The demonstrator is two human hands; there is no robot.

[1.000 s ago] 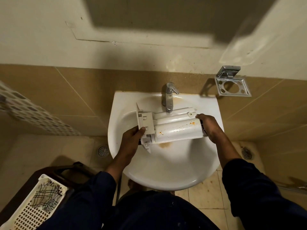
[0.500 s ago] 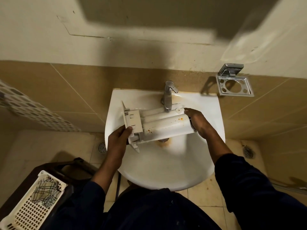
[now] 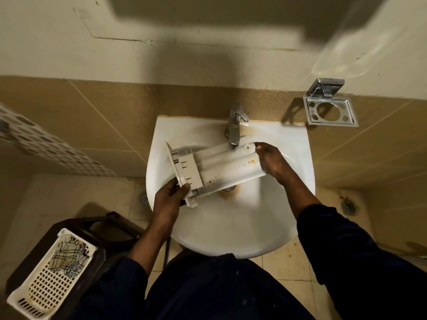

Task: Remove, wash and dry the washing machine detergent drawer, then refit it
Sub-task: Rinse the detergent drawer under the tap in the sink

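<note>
The detergent drawer [image 3: 221,167] hangs over the bowl of the white washbasin [image 3: 231,239], held at both ends. It slants from lower left up to the right, with its rear end just under the spout of the chrome tap [image 3: 234,125]. The left hand [image 3: 169,199] grips the front-panel end, thumb laid on the panel's grey inner face and the other fingers curled underneath, out of sight. The right hand [image 3: 273,161] grasps the rear end, fingers wrapped over the far edge, one fingertip showing beside a round lug there.

The drawer lies bottom up (its compartments show as long rounded humps). It is off-white plastic, with rust-coloured specks and smears along the nearest hump and a darker blotch near each end. Whether water runs from the tap cannot be told.

A brownish stain [image 3: 231,193] rings the basin's outlet below the drawer. On the tiled wall to the right hangs a chrome toothbrush holder [image 3: 330,112]. At lower left a white perforated basket [image 3: 50,273] with a dark-checked cloth [image 3: 67,252] in it sits on a dark brown stool [image 3: 111,229]; a floor drain [image 3: 143,197] lies between stool and basin
</note>
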